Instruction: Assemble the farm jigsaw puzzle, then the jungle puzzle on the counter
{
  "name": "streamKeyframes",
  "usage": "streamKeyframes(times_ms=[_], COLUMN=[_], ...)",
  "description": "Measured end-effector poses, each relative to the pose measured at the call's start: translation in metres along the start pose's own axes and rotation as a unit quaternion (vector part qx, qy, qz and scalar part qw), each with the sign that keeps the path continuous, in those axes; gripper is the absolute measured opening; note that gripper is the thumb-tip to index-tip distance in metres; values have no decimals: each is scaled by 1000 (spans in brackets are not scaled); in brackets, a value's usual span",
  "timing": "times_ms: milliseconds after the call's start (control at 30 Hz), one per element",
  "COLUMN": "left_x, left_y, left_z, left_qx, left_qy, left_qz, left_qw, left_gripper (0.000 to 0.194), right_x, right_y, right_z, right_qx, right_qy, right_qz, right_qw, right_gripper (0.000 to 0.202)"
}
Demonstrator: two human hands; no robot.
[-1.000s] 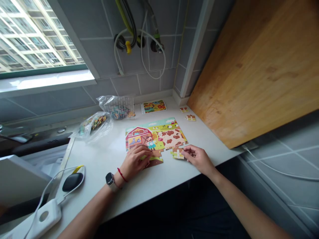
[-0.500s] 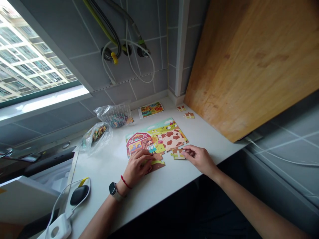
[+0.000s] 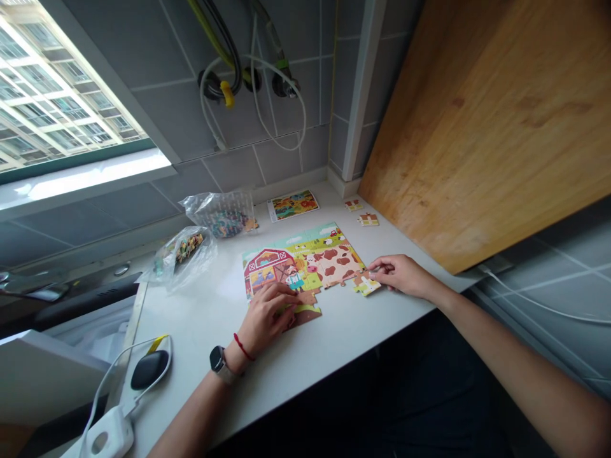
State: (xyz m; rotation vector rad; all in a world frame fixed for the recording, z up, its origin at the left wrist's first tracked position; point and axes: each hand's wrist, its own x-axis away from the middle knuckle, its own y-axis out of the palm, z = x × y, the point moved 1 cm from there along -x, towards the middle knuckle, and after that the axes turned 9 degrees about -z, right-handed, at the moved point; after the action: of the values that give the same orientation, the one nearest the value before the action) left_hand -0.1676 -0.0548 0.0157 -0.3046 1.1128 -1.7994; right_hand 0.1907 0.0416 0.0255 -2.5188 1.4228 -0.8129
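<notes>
A farm jigsaw puzzle (image 3: pixel 329 262) with a red barn and a brown-spotted cow lies on the white table. My left hand (image 3: pixel 271 310) rests on its lower left part, fingers loosely spread and curved over the pieces, hiding some of them. At the lower right of the cow, my right hand (image 3: pixel 394 275) pinches a puzzle piece (image 3: pixel 366 285) with green and brown on it. That piece is tilted against the puzzle's edge; whether it interlocks there I cannot tell. Two loose puzzle pieces, one smaller-looking (image 3: pixel 354 205) and one nearer (image 3: pixel 368 219), lie beyond the puzzle at the right.
A picture card (image 3: pixel 293 205) lies near the back wall. Clear plastic bags (image 3: pixel 224 216) with puzzle pieces stand at the back left. A black rounded object (image 3: pixel 149 370), a cable and a white power strip (image 3: pixel 111 432) sit at the left. A wooden board (image 3: pixel 496 127) leans at the right.
My right hand has moved right and slightly away from me with the puzzle piece, which has turned and tilted. My left hand stays on the puzzle. The camera view has shifted slightly.
</notes>
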Motion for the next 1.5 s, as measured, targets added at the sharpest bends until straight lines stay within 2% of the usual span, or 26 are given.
streamKeyframes(times_ms=[500, 667, 833, 1067, 1300, 1500], left_x=[1, 0, -1, -2, 1, 5], left_y=[0, 1, 0, -2, 0, 6], left_z=[-1, 0, 1, 2, -1, 2], left_qx=[-4, -2, 2, -2, -3, -64], left_qy=[-3, -6, -7, -7, -13, -17], left_qz=[-6, -7, -4, -4, -10, -29], left_qw=[1000, 1000, 1000, 1000, 1000, 997], left_gripper=[18, 18, 19, 21, 21, 26], right_x=[-2, -1, 3, 10, -8, -18], right_y=[1, 1, 6, 34, 76, 87], right_z=[3, 5, 3, -14, -31, -35], right_qx=[-9, -8, -32, -88, -103, -72], right_qy=[-10, -10, -5, -15, -33, -38], right_qz=[33, 36, 7, -52, -78, -80], right_qw=[999, 999, 999, 995, 991, 993], right_gripper=[41, 43, 53, 55, 53, 50])
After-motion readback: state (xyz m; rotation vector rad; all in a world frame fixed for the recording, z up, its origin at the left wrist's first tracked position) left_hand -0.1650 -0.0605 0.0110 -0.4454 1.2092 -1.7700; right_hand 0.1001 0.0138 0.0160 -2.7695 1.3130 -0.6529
